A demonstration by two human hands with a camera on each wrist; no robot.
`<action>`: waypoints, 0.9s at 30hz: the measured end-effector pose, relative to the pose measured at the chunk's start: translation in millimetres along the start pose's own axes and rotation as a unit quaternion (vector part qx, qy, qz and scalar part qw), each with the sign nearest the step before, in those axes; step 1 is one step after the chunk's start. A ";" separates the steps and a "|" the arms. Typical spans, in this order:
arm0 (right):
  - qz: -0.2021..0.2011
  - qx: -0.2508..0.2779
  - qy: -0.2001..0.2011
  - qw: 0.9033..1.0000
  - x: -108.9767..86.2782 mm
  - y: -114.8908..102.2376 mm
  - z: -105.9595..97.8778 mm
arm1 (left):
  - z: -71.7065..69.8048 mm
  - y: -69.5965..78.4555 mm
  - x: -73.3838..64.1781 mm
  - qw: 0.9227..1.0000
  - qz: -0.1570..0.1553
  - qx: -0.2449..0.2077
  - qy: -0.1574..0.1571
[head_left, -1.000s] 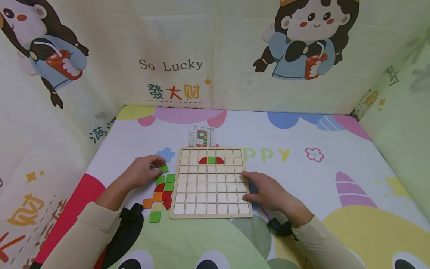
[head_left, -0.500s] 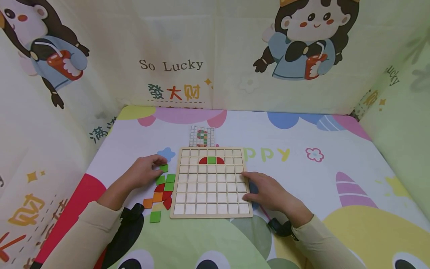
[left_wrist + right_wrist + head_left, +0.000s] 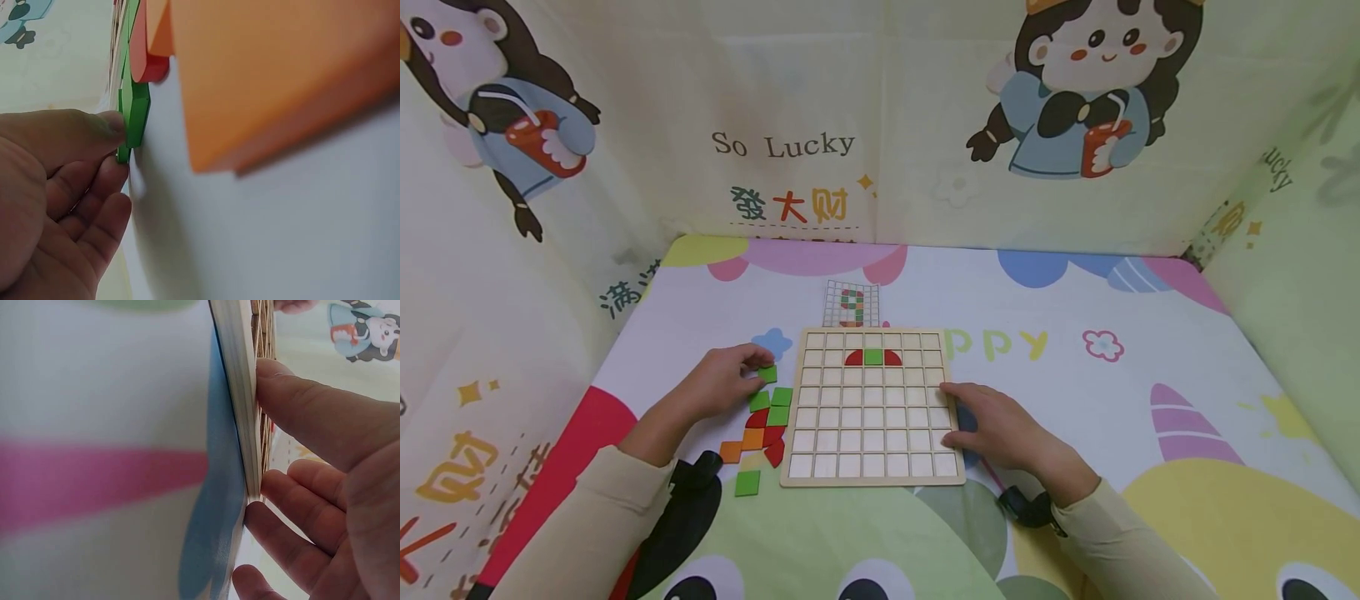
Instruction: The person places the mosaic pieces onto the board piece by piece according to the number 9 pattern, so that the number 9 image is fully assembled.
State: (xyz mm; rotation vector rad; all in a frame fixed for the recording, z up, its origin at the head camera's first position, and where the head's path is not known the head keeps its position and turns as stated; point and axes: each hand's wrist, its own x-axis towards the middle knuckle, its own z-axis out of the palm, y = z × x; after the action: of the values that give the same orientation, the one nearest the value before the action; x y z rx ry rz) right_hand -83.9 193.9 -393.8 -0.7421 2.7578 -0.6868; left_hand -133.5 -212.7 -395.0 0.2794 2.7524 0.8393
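Note:
My left hand (image 3: 724, 381) pinches a green square tile (image 3: 767, 374) between thumb and fingers, just left of the wooden grid board (image 3: 872, 482). The left wrist view shows the thumb against green tiles (image 3: 137, 115), with the other fingers curled behind. On the board's second row, a green square (image 3: 873, 357) sits between two red curved tiles (image 3: 853, 358). My right hand (image 3: 1000, 425) rests at the board's right edge, thumb and fingers spread apart. In the right wrist view, its thumb (image 3: 294, 394) lies on the board's edge (image 3: 240, 394) and its fingertips touch near the corner.
Left of the board lie loose tiles: several green squares (image 3: 747, 483), orange squares (image 3: 730, 452) and red curved pieces (image 3: 774, 453). A small pattern card (image 3: 852, 304) with a colored figure lies behind the board. A printed cloth (image 3: 1045, 308) covers the table.
The green tile at my left fingertips has turned slightly, from tilted to nearly square with the board. My right hand and the board stay in place.

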 end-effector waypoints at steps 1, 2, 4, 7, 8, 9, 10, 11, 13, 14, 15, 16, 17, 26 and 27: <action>0.000 -0.001 0.000 1.000 -0.2 0.1 0.1 | -0.1 0.3 0.0 1.000 0.000 0.001 0.000; 0.000 -0.002 0.000 1.000 -0.3 0.1 0.2 | -0.3 0.6 0.0 1.000 0.001 0.002 -0.001; 0.001 -0.002 0.001 1.000 -0.3 0.1 0.3 | -0.9 1.4 -0.1 1.000 0.000 0.002 -0.004; 0.001 -0.004 0.001 1.000 0.0 0.1 0.1 | -2.1 2.6 -0.3 1.000 -0.004 0.001 -0.007; 0.001 -0.004 0.001 1.000 0.1 -0.1 -0.1 | -2.6 2.9 -0.4 1.000 -0.005 0.001 -0.007; 0.001 -0.004 0.001 1.000 0.2 -0.2 -0.2 | -3.0 3.3 -0.3 1.000 -0.005 0.000 -0.007; 0.001 -0.005 0.001 1.000 0.2 -0.3 -0.4 | -3.4 3.7 -0.2 1.000 -0.005 0.001 -0.007; 0.003 -0.004 0.001 1.000 0.0 -0.4 -0.5 | -4.0 4.3 -0.3 1.000 -0.005 0.000 -0.006; 0.003 -0.004 0.001 1.000 0.0 -0.6 -0.8 | -4.9 5.5 -0.3 1.000 -0.004 -0.001 -0.004; 0.003 -0.004 0.001 1.000 -0.1 -0.6 -0.8 | -5.3 6.3 -0.4 1.000 -0.004 -0.002 -0.003; 0.003 -0.004 0.001 1.000 -0.1 -0.6 -0.9 | -5.8 7.3 -0.6 1.000 -0.004 -0.003 -0.003; 0.003 -0.003 0.001 1.000 -0.2 -0.7 -0.9 | -6.2 8.2 -0.6 1.000 -0.004 -0.004 -0.003; 0.003 -0.003 0.000 1.000 -0.3 -0.7 -1.0 | -6.5 9.1 -0.6 1.000 -0.004 -0.007 -0.004; 0.003 0.002 -0.003 1.000 -0.4 -1.0 -0.9 | -6.2 20.6 -0.8 0.999 0.006 -0.029 -0.011; 0.003 0.002 -0.002 1.000 -0.3 -1.0 -1.0 | -5.7 22.0 -0.7 0.999 0.007 -0.031 -0.011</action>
State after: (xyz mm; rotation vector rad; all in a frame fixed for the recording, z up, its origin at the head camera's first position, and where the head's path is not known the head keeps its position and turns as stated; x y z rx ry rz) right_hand -83.6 193.6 -392.4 -0.7335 2.7527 -0.6878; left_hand -132.0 -197.9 -377.8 0.2953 2.7022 0.9192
